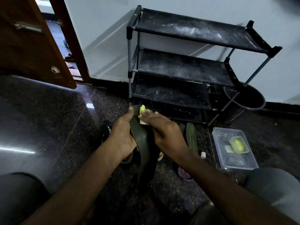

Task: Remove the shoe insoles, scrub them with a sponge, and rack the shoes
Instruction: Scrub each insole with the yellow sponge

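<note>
Left hand point(123, 138) grips the insole point(143, 143); right hand point(164, 132) presses a sponge point(142, 110) onto it. Right, a clear box point(218, 140) holds a yellow-filled tub point(238, 145).

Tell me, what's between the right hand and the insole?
A yellow sponge: the right hand presses it onto the insole, which the left hand grips. The head view shows it.

A rack point(186, 67) stands far against the wall, a door point(32, 46) far left. Nearer, the left hand point(123, 135) holds an insole point(142, 143); the right hand point(164, 132) presses a sponge point(142, 109) onto its far end. A shoe point(105, 129) lies left, a tub point(233, 159) right.
</note>
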